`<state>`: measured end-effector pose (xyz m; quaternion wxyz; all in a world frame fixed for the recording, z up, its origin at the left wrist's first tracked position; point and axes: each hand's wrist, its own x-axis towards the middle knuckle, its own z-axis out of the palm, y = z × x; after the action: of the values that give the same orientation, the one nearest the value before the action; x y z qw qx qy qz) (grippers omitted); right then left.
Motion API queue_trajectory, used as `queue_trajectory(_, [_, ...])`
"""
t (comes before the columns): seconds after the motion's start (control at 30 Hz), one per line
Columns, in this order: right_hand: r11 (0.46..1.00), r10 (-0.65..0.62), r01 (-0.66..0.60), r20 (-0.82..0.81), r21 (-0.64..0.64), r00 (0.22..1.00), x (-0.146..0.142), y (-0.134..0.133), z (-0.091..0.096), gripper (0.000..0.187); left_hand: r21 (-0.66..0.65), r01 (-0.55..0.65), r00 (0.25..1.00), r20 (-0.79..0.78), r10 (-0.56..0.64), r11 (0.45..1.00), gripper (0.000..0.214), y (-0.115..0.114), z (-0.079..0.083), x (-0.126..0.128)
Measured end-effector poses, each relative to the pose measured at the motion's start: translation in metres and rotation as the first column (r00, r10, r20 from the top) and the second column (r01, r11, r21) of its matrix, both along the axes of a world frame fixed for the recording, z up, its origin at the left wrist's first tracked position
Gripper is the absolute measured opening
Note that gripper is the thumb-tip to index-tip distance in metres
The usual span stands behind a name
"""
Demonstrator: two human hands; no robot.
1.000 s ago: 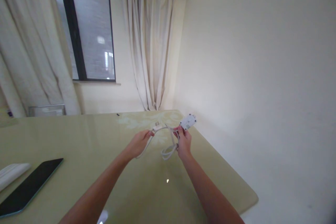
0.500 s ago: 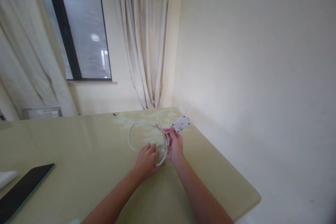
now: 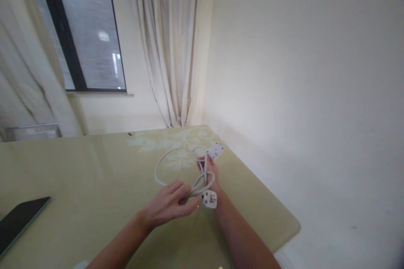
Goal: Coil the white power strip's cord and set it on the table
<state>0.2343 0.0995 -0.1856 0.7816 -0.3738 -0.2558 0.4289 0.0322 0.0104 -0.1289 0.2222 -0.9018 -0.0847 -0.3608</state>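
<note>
Above the far right part of a pale green table [image 3: 94, 185] I hold a white power cord [image 3: 164, 162]. My right hand [image 3: 211, 172] is closed around the cord's gathered loops, just below its small white socket block [image 3: 215, 150]. My left hand [image 3: 170, 204] pinches the cord near its white plug [image 3: 209, 198], which hangs in front of my right wrist. One wide loop of cord arcs out to the left of both hands.
A dark tablet [image 3: 19, 223] lies at the table's left edge. Cream curtains [image 3: 170, 46] and a dark-framed window [image 3: 82, 29] stand behind the table. A plain wall [image 3: 299, 92] runs along its right side. A small dark speck [image 3: 130, 134] sits near the far edge.
My left hand has drawn the cord's plug end back toward me across my right wrist. The cord now forms a wide loop. The camera has swung right, so the tablet sits further left.
</note>
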Motion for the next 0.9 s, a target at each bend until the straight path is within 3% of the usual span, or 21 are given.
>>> queue_trajectory(0.13, [0.998, -0.019, 0.018, -0.015, -0.067, 1.000, -0.002, 0.000, -0.003, 0.050, -0.033, -0.071, 0.996, -0.050, 0.070, 0.997, 0.035, -0.007, 0.010, 0.005])
queue_trajectory(0.3, [0.996, -0.029, 0.028, -0.005, -0.087, 1.000, -0.005, -0.002, -0.003, 0.054, 0.017, -0.210, 0.976, 0.064, 0.208, 0.978, 0.030, -0.005, 0.015, 0.003])
queue_trajectory(0.43, [0.994, -0.045, 0.044, -0.004, -0.098, 0.999, -0.009, -0.004, -0.004, 0.048, 0.019, -0.128, 0.978, 0.168, 0.123, 0.992, 0.027, -0.006, 0.019, -0.007])
queue_trajectory(0.53, [0.993, -0.045, 0.043, -0.015, -0.107, 0.999, -0.008, -0.007, -0.005, 0.040, -0.074, -0.006, 0.944, 0.329, 0.030, 0.997, 0.021, -0.013, 0.018, -0.009])
queue_trajectory(0.6, [0.991, -0.055, 0.051, -0.031, -0.125, 0.998, -0.003, -0.007, -0.004, 0.036, -0.218, 0.090, 0.834, 0.550, 0.046, 0.972, 0.020, -0.020, 0.021, -0.008])
queue_trajectory(0.63, [0.988, -0.070, 0.064, -0.042, -0.138, 0.997, 0.002, -0.007, -0.003, 0.034, -0.300, 0.154, 0.729, 0.678, 0.097, 0.942, 0.017, -0.023, 0.026, -0.008])
queue_trajectory(0.73, [0.974, -0.158, 0.141, -0.086, -0.175, 0.984, 0.022, -0.003, 0.002, 0.025, -0.448, 0.408, 0.303, 0.888, 0.344, 0.796, 0.010, -0.027, 0.053, -0.021])
queue_trajectory(0.77, [0.969, -0.189, 0.169, -0.102, -0.179, 0.977, 0.029, -0.002, 0.004, 0.024, -0.412, 0.484, 0.202, 0.911, 0.359, 0.772, 0.013, -0.025, 0.063, -0.029])
queue_trajectory(0.83, [0.964, -0.231, 0.208, -0.133, -0.167, 0.964, 0.044, 0.000, 0.012, 0.021, -0.382, 0.574, 0.113, 0.913, 0.391, 0.725, 0.016, -0.018, 0.079, -0.049])
queue_trajectory(0.9, [0.967, -0.237, 0.217, -0.158, -0.137, 0.959, 0.056, 0.001, 0.020, 0.020, -0.412, 0.580, 0.117, 0.896, 0.429, 0.703, 0.022, -0.009, 0.086, -0.069])
